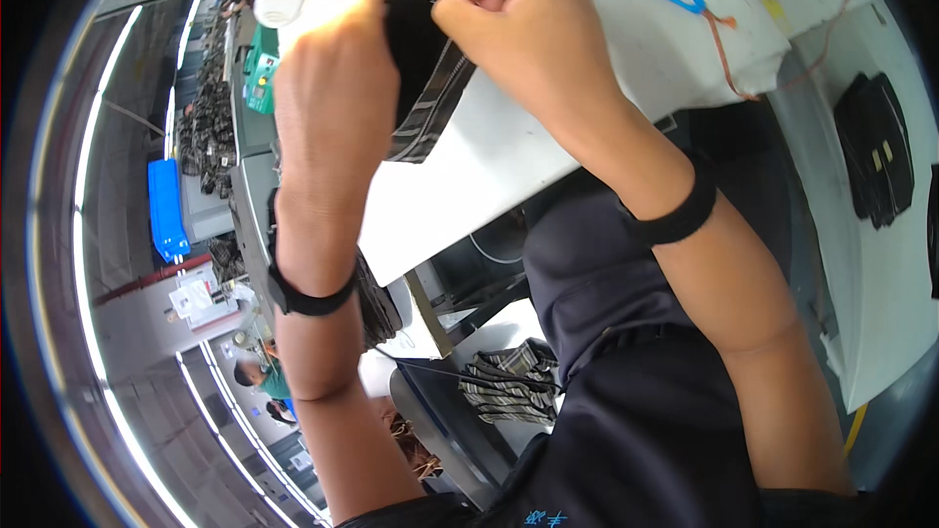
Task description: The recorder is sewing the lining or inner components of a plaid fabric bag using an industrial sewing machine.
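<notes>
Cloth (421,68) is lying over table (440,205), between hands; right hand (533,20) is pinching cloth edge, left hand (337,59) is hiding its grip, can't tell; uneven pulling could be skewing cloth.

- L hand (337,64): bare; L band (315,304) round wrist, blk, plain, narrowish.
- R hand (538,20): bare; R band (685,219) also blk, w/ matte, soft-looking surface.
- Forearms (337,440): bare, both sides.
- Top (655,420): blk, loose, w/ soft folds; slvs (807,505) blk, short, cut off by lower rim.
- Marking (545,519): sm., bright blue, thin strokes, on top's front.
- Legwear (597,269): v. dk, creased approx. at lap.
</notes>
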A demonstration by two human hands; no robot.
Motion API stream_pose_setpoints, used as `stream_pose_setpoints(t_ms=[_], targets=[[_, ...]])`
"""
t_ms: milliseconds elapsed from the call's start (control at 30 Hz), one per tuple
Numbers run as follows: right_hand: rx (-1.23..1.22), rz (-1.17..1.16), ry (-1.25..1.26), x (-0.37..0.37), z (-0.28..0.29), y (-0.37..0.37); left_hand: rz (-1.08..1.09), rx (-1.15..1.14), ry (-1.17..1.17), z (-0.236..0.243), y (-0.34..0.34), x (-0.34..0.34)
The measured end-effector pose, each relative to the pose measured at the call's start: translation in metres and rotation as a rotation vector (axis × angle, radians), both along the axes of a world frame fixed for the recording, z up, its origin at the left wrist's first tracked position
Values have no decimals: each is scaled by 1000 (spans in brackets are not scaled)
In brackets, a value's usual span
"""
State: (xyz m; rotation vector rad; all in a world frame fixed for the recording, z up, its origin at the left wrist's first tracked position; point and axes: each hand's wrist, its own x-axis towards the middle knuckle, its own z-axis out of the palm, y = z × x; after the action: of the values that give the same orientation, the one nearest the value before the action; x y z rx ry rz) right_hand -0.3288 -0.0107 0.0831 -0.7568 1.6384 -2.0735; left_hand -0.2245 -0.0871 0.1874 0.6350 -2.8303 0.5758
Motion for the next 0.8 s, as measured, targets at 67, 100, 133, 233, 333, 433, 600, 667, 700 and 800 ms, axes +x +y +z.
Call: stream_pose_setpoints(t_ms=[67, 100, 133, 233, 333, 433, 600, 667, 700, 800], targets=[[72, -87, 180, 7, -4, -3, -9, -59, 38, -3, -7, 8], [70, -121, 212, 14, -2, -5, -16, -60, 43, -4, -12, 9], [58, -119, 287, 21, -2, 0, -167, -127, 86, -6, -19, 8], [7, -225, 357, 30, -11, 5, -321, -266, 117, -15, -34, 5], [-77, -172, 278, 25, -19, 10, -589, -48, 45, -9, -46, 2], [-136, -60, 175, 9, -21, 17, -538, 16, -123, 2, -40, 8], [-108, 202, -75, 1, -12, 28, -458, 65, -91, 10, -26, 12], [-103, 260, -130, 0, -15, 28, -438, 92, -94, 11, -27, 15], [-106, 265, -130, 1, -12, 29, -418, 118, -100, 14, -28, 16], [-83, 334, -237, 2, -9, 29, -409, 144, -120, 22, -30, 11]])
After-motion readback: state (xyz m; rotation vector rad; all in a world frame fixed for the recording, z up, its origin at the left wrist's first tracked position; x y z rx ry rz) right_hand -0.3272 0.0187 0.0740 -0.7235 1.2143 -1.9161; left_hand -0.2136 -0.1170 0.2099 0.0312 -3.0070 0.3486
